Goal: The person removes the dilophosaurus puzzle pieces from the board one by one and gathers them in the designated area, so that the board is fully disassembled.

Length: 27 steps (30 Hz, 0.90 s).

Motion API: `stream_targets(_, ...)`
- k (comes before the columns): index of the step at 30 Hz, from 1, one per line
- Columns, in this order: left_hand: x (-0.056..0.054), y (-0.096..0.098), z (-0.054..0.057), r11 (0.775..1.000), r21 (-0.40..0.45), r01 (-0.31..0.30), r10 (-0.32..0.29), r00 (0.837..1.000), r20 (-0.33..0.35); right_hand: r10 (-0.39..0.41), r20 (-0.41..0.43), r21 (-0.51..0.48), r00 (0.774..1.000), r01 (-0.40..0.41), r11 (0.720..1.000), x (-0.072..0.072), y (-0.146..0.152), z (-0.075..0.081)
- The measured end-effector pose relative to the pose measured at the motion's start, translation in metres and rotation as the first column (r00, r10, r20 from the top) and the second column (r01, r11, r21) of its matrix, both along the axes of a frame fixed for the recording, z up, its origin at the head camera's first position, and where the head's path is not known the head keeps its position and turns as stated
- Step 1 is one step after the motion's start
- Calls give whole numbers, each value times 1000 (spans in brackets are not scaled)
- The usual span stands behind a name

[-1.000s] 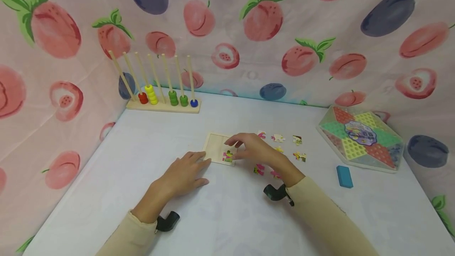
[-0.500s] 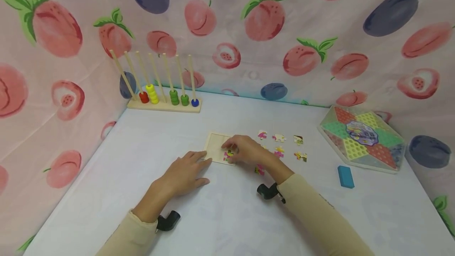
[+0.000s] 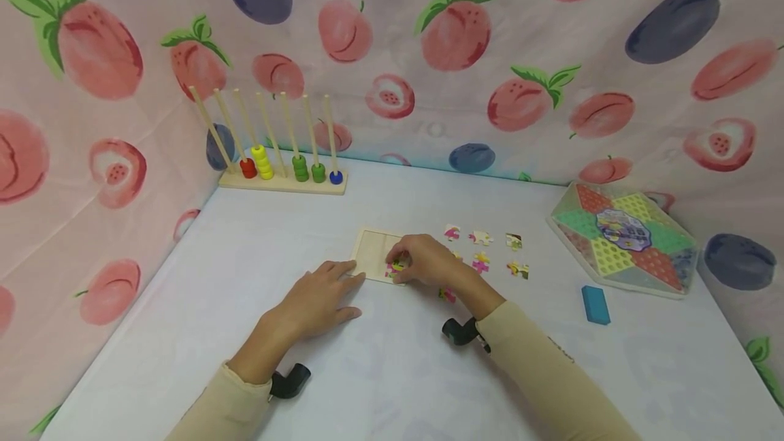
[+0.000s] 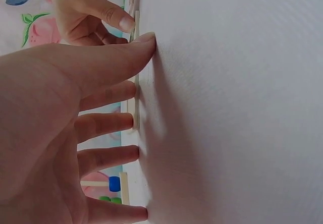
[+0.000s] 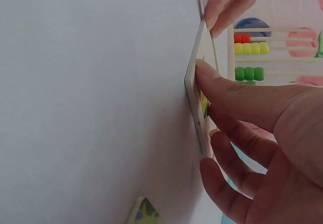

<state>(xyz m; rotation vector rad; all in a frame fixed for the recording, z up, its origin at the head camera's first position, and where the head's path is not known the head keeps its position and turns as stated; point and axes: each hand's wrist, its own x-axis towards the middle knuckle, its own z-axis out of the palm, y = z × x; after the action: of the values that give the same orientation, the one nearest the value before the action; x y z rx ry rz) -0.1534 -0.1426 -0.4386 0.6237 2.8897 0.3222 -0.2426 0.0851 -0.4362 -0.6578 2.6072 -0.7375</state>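
A shallow wooden puzzle tray [image 3: 369, 252] lies on the white table, with a pink, green and yellow jigsaw piece [image 3: 390, 269] in its near right corner. My right hand [image 3: 429, 260] is over that corner, thumb and forefinger bent about the piece and pinching it. The right wrist view shows the thumb on the tray's near edge, with only a sliver of the piece [image 5: 204, 103] visible below it. My left hand [image 3: 321, 298] lies with fingers spread, its foremost fingertips touching the tray's left edge and its thumb on the table [image 4: 242, 108].
Several loose jigsaw pieces [image 3: 480, 237] lie right of the tray, some partly behind my right wrist. A bead-counting rack [image 3: 288, 184] stands at the back left. At the right are a boxed hexagonal board game [image 3: 625, 237] and a blue block [image 3: 595, 304].
My right hand has come down a little and left onto the jigsaw piece, and its thumb and forefinger have closed in on it. My left hand stays at the tray's edge.
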Motion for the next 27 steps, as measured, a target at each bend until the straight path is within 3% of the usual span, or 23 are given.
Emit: stream_targets(27, -1, 0, 0, 1000, -2, 7, -7, 1000, -17, 13, 15, 28, 1000, -13, 1000, -2, -3, 0)
